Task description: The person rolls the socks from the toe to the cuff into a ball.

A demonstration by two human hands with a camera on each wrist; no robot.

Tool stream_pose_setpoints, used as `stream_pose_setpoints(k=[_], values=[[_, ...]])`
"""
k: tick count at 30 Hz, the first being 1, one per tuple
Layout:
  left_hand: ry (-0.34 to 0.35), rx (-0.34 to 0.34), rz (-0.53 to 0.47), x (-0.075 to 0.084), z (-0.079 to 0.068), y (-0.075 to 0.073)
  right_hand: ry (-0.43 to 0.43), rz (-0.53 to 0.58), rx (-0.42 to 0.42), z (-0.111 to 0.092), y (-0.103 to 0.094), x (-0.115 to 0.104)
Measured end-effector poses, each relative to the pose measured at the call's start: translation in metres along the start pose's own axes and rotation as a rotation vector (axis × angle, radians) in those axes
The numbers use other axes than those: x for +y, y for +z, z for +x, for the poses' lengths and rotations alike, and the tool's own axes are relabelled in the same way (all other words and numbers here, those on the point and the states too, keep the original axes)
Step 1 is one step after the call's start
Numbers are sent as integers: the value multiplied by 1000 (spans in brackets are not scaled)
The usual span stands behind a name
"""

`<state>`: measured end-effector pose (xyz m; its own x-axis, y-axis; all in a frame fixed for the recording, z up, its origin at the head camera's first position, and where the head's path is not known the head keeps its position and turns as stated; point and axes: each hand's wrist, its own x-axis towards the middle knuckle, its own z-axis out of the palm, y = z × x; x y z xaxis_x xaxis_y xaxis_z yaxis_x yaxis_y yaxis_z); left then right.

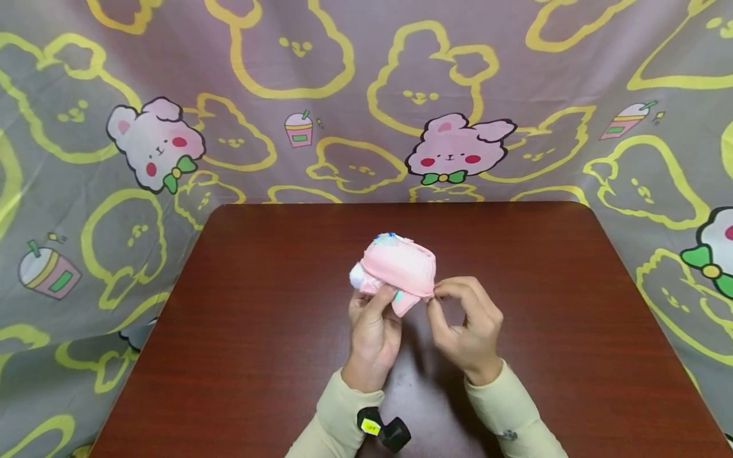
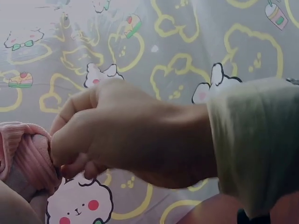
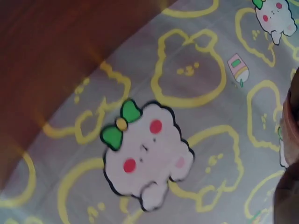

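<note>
In the head view a folded bundle of soft pink cloth (image 1: 403, 264), like a rolled sock, is held up over the table. It has a white tip on one side and blue and mint bits on top. My left hand (image 1: 375, 334) grips it from below, thumb across its near side. At its right corner the thumb and forefinger of my right hand (image 1: 472, 324) pinch the edge. The left wrist view shows the ribbed pink cloth (image 2: 30, 156) at the left edge, with the right hand (image 2: 121, 130) against it.
Beneath the hands lies a dark red-brown table (image 1: 258, 305) with rounded far corners. A grey-pink curtain (image 1: 355, 83) printed with yellow outlines and rabbit faces surrounds its far side and both sides. A black device (image 1: 392, 432) is strapped at the left wrist.
</note>
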<state>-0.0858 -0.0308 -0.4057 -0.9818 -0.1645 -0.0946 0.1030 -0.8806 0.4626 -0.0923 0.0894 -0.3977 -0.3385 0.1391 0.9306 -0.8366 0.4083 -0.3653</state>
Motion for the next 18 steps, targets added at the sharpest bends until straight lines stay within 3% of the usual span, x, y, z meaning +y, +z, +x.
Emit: stream_pose_setpoints(k=[4,8,11,18], values=[[-6,-20,-2,1,-1,1,58,60,-59,0,-3,5],[-26,-12,-7,3,-1,2,44,80,-123,1,-7,13],[-41,-18,7,4,-1,2,-23,84,-137,2,-9,16],[-133,-33,17,4,-5,2,-203,7,-53,4,-8,18]])
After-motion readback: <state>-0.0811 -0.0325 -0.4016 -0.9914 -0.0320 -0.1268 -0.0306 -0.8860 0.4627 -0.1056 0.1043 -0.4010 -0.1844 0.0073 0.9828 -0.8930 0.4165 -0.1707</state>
